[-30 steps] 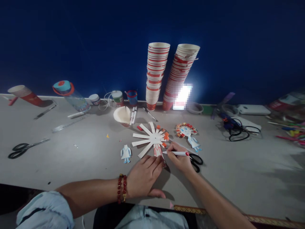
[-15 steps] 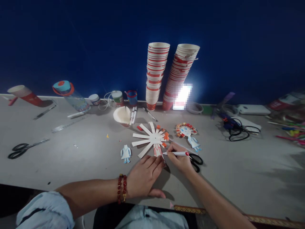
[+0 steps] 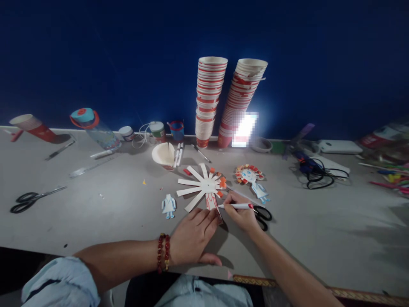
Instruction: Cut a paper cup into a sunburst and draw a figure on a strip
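Note:
My right hand [image 3: 240,213] grips a white marker pen [image 3: 238,206] with a red end, its tip at the right edge of a paper strip [image 3: 211,200] that carries a red-outlined dress figure. My left hand [image 3: 196,234] lies flat with fingers stretched over the lower end of that strip. The strip meets a cut-open paper cup [image 3: 195,184] whose white strips fan out, some with orange curled ends. Left of it lies a small paper doll body [image 3: 168,206] outlined in blue. A finished-looking paper doll [image 3: 251,175] with orange curled hair lies to the right.
Black-handled scissors [image 3: 262,216] lie partly behind my right hand; another pair of scissors [image 3: 28,201] is at far left. Two tall stacks of paper cups [image 3: 212,94] stand at the back. A cut cup [image 3: 163,155], two markers [image 3: 179,154] and a water bottle [image 3: 99,130] are nearby.

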Tool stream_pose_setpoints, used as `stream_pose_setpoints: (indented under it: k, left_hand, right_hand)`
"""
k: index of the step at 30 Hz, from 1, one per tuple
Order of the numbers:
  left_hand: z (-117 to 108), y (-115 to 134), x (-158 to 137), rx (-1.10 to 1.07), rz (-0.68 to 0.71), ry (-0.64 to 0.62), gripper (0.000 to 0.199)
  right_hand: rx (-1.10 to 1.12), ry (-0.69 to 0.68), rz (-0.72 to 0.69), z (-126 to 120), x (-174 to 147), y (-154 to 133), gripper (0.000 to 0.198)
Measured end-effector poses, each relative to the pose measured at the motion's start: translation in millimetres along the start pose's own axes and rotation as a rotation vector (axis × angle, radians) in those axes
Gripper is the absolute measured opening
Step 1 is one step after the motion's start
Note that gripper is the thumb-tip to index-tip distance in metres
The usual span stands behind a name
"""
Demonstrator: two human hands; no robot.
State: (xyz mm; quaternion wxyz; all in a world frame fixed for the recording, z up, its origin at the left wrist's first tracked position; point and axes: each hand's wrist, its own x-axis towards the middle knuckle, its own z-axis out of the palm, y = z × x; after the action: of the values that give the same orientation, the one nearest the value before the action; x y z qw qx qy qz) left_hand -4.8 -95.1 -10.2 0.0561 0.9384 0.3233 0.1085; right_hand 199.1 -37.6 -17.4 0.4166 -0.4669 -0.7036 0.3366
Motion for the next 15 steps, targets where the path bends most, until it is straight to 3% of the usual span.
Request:
stream_pose_setpoints:
  k: [15]
  left_hand:
    - [0.0,0.8,0.4,-0.004,0.004,0.001,0.103]
  right_hand:
    - [0.001,-0.004,0.023,0.8,-1.1,3.5,0.013]
